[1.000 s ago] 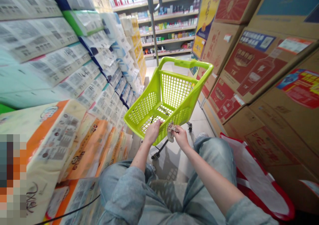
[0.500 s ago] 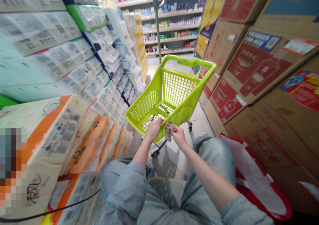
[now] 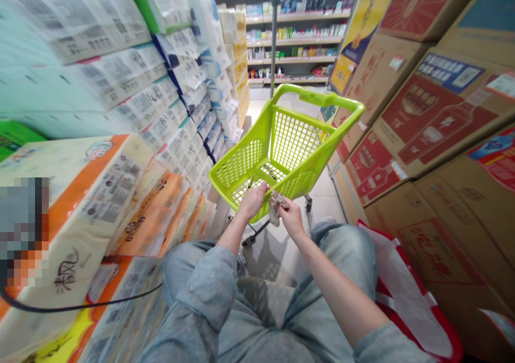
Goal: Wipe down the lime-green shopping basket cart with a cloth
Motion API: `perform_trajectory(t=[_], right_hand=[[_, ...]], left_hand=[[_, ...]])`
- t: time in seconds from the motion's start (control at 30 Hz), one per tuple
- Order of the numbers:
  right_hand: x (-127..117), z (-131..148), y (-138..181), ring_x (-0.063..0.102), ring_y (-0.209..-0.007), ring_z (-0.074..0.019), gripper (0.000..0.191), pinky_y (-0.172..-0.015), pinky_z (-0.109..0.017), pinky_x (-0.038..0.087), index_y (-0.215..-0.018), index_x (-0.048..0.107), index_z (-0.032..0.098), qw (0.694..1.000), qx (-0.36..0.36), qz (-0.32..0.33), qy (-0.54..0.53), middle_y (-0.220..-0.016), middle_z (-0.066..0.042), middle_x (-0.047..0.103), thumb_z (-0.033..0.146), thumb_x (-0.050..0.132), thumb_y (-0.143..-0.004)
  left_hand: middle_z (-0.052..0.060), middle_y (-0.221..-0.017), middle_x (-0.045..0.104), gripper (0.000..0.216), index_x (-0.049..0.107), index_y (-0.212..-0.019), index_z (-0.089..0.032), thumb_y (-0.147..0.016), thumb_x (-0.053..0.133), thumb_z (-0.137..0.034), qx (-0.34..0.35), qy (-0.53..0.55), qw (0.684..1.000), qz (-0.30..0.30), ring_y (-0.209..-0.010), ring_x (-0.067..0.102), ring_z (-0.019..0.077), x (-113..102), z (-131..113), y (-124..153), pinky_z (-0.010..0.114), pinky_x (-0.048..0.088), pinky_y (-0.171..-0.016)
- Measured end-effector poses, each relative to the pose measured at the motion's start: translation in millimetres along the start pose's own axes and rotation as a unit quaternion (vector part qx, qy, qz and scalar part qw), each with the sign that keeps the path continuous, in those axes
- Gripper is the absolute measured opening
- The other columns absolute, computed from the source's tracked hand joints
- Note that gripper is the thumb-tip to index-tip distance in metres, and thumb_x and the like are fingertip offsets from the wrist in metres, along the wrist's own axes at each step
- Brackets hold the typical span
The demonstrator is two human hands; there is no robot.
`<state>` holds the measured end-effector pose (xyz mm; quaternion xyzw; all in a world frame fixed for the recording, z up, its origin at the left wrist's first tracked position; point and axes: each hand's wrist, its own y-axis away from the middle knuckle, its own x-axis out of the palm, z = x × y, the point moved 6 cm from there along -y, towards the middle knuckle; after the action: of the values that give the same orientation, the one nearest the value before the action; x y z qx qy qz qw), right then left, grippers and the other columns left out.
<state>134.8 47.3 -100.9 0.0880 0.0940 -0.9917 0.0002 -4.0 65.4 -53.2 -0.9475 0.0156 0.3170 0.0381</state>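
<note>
A lime-green plastic shopping cart (image 3: 304, 139) with latticed walls stands in front of my knees, its low end toward me. My left hand (image 3: 253, 201) is closed on the rim of that low end, with its fingertips partly hidden inside the basket. Pinched in the fingers of my right hand (image 3: 293, 218) is a crumpled, dirty greyish-brown rag (image 3: 276, 208). It hangs against the cart's outer side, just right of my left hand.
Packs of tissue paper (image 3: 116, 84) are stacked along the left. Cardboard cartons (image 3: 438, 111) rise on the right, with a red-and-white bag (image 3: 410, 282) below them. Shelves of small goods (image 3: 298, 41) cross the far end. A black cable (image 3: 100, 303) runs at lower left.
My view has shifted, so the cart and shelves sit farther right in the picture. Both hands stay at the cart's rim, and the rag has moved slightly in my right fingers.
</note>
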Motion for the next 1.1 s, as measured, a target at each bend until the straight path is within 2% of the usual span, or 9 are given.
perform_trajectory(t=[0.07,0.17,0.3,0.47,0.57,0.63,0.77,0.9,1.1], right_hand=[[-1,-9,12,0.056,-0.066,-0.0168,0.019,-0.063,-0.026,0.043,-0.081,0.063,0.017,1.000,0.028,-0.001,-0.002,-0.072,-0.002,0.064,0.029,0.054,-0.069],[-3,-19,23,0.056,-0.066,-0.0172,0.020,-0.063,-0.027,0.043,-0.079,0.062,0.016,0.997,0.053,-0.047,0.005,-0.072,-0.003,0.064,0.032,0.054,-0.069],[5,-13,16,0.057,-0.068,-0.0181,0.024,-0.064,-0.028,0.044,-0.081,0.063,0.015,0.995,0.052,-0.084,-0.003,-0.074,-0.004,0.066,0.035,0.052,-0.071],[14,-2,6,0.057,-0.069,-0.0184,0.022,-0.066,-0.028,0.045,-0.080,0.065,0.017,0.998,0.029,-0.056,0.009,-0.076,-0.004,0.067,0.028,0.050,-0.069],[15,-12,18,0.059,-0.071,-0.0177,0.022,-0.067,-0.027,0.046,-0.080,0.067,0.018,0.999,0.031,0.012,0.003,-0.079,-0.002,0.069,0.027,0.053,-0.067],[12,-23,29,0.059,-0.069,-0.0172,0.021,-0.066,-0.026,0.045,-0.079,0.067,0.018,0.998,0.047,0.034,0.013,-0.077,-0.002,0.069,0.027,0.053,-0.066],[2,-39,37,0.057,-0.066,-0.0163,0.021,-0.062,-0.025,0.044,-0.080,0.065,0.016,0.998,0.067,-0.011,0.014,-0.072,-0.002,0.067,0.028,0.051,-0.069],[5,-39,24,0.059,-0.076,-0.0179,0.028,-0.072,-0.028,0.047,-0.091,0.063,0.016,0.996,0.059,-0.056,-0.032,-0.085,-0.005,0.068,0.033,0.054,-0.071],[28,-50,20,0.060,-0.073,-0.0185,0.030,-0.067,-0.030,0.048,-0.086,0.065,0.015,0.993,0.084,-0.007,-0.084,-0.082,-0.006,0.069,0.037,0.057,-0.068]], left_hand=[[0.005,-0.098,0.071,0.073,0.071,-0.098,-0.018,-0.091,0.009,-0.057,-0.005,0.002,1.000,-0.004,-0.096,0.063,0.0194,0,1,0,0.028,0.044,-0.083],[0.005,-0.100,0.071,0.073,0.071,-0.099,-0.019,-0.091,0.009,-0.057,-0.007,-0.009,1.000,-0.004,-0.097,0.063,0.0191,1,1,0,0.027,0.044,-0.083],[0.005,-0.101,0.071,0.073,0.071,-0.099,-0.019,-0.091,0.009,-0.057,-0.004,-0.024,1.000,-0.009,-0.100,0.062,0.0189,3,-1,0,0.027,0.043,-0.086],[0.005,-0.101,0.071,0.071,0.071,-0.099,-0.019,-0.091,0.011,-0.057,0.002,-0.034,0.999,-0.016,-0.099,0.062,0.0196,2,-2,1,0.027,0.044,-0.085],[0.005,-0.099,0.071,0.072,0.071,-0.098,-0.019,-0.091,0.010,-0.057,-0.002,-0.004,1.000,-0.008,-0.098,0.063,0.0198,0,-2,1,0.027,0.044,-0.084],[0.004,-0.097,0.072,0.073,0.072,-0.096,-0.020,-0.091,0.010,-0.057,-0.010,0.015,1.000,-0.005,-0.095,0.063,0.0196,-1,-1,1,0.028,0.044,-0.084],[0.005,-0.099,0.071,0.072,0.073,-0.093,-0.018,-0.091,0.012,-0.057,-0.012,0.041,0.999,-0.018,-0.096,0.062,0.0201,-2,-2,1,0.030,0.043,-0.089],[0.008,-0.109,0.068,0.068,0.068,-0.102,-0.015,-0.092,0.015,-0.055,-0.016,0.102,0.993,-0.049,-0.103,0.060,0.0205,-2,0,0,0.033,0.043,-0.092],[0.009,-0.100,0.070,0.068,0.069,-0.094,-0.013,-0.091,0.018,-0.058,-0.021,0.140,0.989,-0.029,-0.098,0.062,0.0208,2,-1,-1,0.034,0.045,-0.091]])
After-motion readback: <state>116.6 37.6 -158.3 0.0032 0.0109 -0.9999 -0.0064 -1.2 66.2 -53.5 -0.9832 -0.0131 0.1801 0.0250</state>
